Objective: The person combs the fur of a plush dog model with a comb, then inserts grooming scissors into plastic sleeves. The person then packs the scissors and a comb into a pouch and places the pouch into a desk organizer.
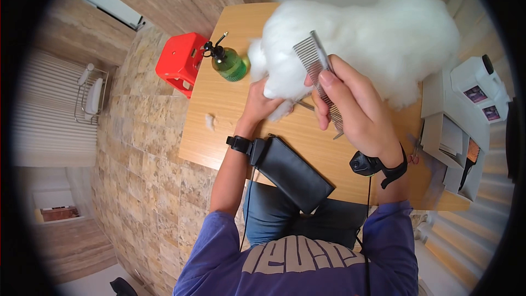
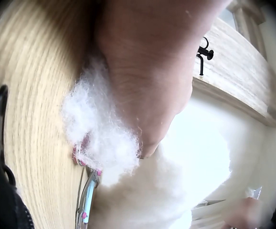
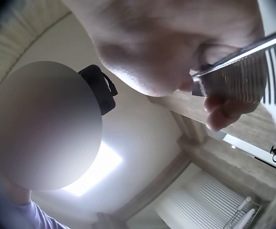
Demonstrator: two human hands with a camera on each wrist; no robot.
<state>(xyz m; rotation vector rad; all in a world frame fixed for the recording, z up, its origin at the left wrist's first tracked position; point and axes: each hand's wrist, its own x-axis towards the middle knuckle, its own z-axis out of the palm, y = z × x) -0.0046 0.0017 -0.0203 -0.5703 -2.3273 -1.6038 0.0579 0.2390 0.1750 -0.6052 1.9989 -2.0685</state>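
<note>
A white fluffy dog [image 1: 361, 38] lies across the far part of the wooden table [image 1: 219, 142]. My left hand [image 1: 260, 101] grips what looks like its furry leg [image 2: 99, 129], with white fur sticking out past the fingers. Much of that grip is hidden by fur. Close below the fur lie scissors [image 2: 87, 200] with blue and pink on them. My right hand [image 1: 359, 101] holds a metal comb [image 1: 322, 52] between thumb and fingers, raised in front of the dog. The comb's teeth [image 3: 274, 71] point away from the palm, overlapping the white coat in the head view.
A green spray bottle [image 1: 230, 67] stands at the table's left, near a red stool [image 1: 181, 57]. By the near edge lies a black pouch [image 1: 296, 172]. A loose fur tuft [image 1: 210, 121] is on the left. Red-handled scissors [image 1: 415, 159], a white organizer [image 1: 438, 131] and a white jug [image 1: 479, 82] occupy the right.
</note>
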